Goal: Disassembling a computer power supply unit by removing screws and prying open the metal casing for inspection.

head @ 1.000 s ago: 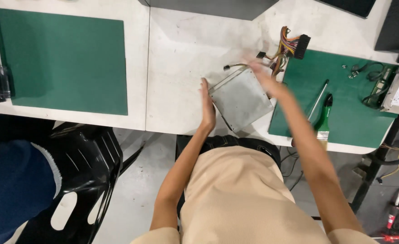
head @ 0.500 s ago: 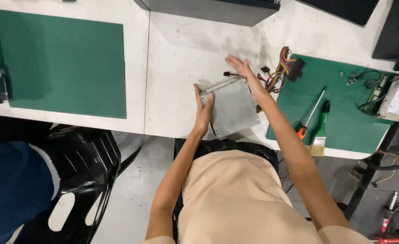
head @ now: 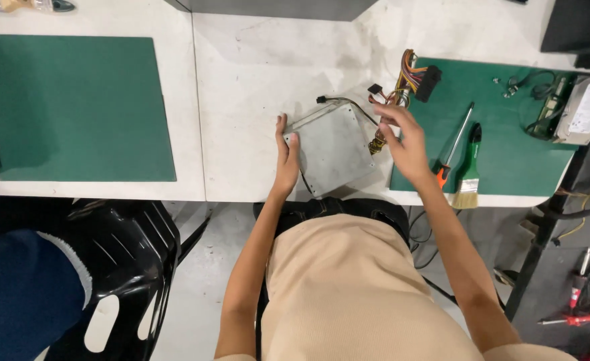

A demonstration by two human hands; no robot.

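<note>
Metal box: a flat grey power-supply case (head: 332,150) lay on the white table (head: 255,73), near its front edge, turned at a slant to that edge.
Left hand: the left hand (head: 285,155) pressed flat against the box's left side, fingers straight and together, thumb resting on the top corner.
Right hand: the right hand (head: 405,140) hovered at the box's right side, fingers spread apart and closed on nothing, among the wires.
Wires: a bundle of coloured cables (head: 402,87) ran from the box's far corner to a black plug on the right green mat (head: 509,157).
Tools: an orange-handled screwdriver (head: 453,148) and a green-handled brush (head: 469,168) lay just beside the right hand.
Open room: bare, scuffed tabletop stretched beyond the box; the left green mat (head: 67,107) lay well apart.
Below: a black plastic chair (head: 124,257) stood under the table's edge.
</note>
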